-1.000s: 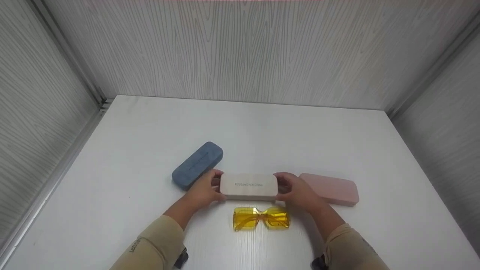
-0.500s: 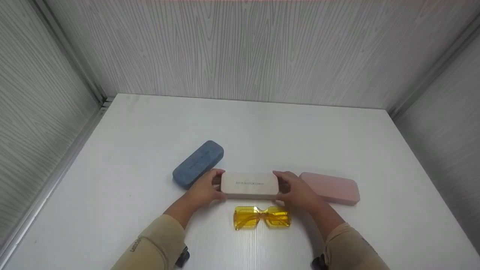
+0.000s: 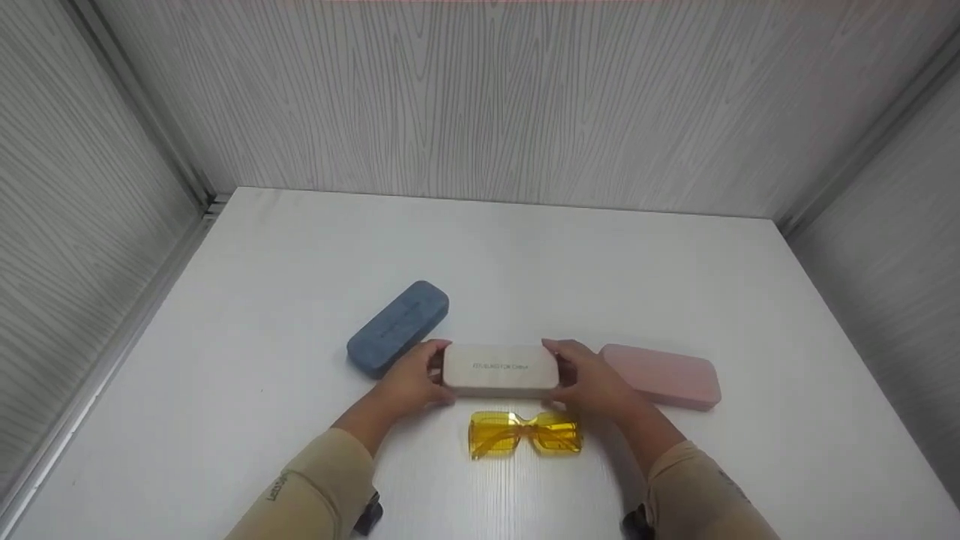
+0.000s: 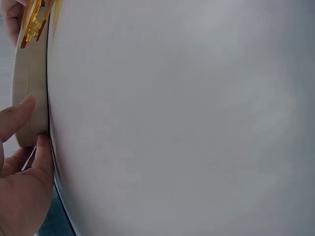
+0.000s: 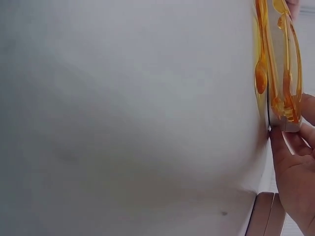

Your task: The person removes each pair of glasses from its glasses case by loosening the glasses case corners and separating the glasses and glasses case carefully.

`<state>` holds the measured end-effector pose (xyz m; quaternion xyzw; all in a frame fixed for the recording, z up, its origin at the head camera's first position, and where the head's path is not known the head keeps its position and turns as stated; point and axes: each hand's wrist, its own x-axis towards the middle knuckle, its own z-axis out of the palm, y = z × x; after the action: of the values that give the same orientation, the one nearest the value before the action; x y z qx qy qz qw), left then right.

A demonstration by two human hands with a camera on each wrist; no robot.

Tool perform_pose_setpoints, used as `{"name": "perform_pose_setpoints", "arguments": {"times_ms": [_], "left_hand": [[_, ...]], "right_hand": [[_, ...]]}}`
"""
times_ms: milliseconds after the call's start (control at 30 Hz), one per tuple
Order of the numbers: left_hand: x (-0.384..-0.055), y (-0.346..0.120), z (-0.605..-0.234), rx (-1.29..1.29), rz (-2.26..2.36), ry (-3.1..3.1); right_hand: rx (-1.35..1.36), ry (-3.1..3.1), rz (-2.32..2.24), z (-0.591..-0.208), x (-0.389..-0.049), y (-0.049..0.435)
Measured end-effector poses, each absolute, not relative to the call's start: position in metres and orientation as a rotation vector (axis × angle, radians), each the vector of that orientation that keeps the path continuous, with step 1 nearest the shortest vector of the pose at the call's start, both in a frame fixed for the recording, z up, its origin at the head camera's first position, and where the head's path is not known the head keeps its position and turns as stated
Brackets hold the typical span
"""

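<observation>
- Left grip (image 3: 407,381) and right grip (image 3: 597,381) pinch the white case (image 3: 501,369) between them; uneven pressure could skew it.
- Glasses (image 3: 527,430) lie just nearer the person than the grips; pulling back could scrape them.
- An outward slip could knock the blue case (image 3: 397,328).

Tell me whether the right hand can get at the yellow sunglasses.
Likely yes: the yellow sunglasses lie close by, nothing resting on them. The right hand grips the cream glasses case, though, so would probably have to let go first.
</observation>
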<state>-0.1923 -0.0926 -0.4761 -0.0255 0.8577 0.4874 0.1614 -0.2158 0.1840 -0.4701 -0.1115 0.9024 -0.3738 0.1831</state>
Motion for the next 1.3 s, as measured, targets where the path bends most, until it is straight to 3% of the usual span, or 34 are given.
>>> {"name": "perform_pose_setpoints", "arguments": {"times_ms": [1300], "left_hand": [[-0.191,-0.092,-0.484,-0.009,1.288,2.594]], "right_hand": [[-0.296,2.562,-0.960,-0.466,-0.231,0.186]]}}
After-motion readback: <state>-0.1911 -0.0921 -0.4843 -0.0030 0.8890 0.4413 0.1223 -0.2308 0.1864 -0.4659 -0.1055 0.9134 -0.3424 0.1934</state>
